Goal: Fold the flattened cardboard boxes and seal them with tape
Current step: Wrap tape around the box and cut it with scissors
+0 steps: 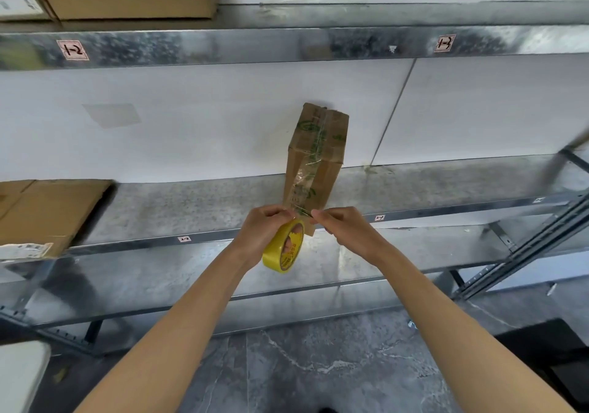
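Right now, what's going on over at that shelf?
A person is sealing a small cardboard box that sits on a metal shelf. A strip of clear tape runs along its seam. The left hand grips a yellow tape roll at the box's near end, while the right hand pinches the tape there. Flattened cardboard lies on the shelf's left side.

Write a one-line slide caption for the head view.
Left hand grips a yellow tape roll; right hand pinches its clear tape at a small brown cardboard box on a grey metal shelf.
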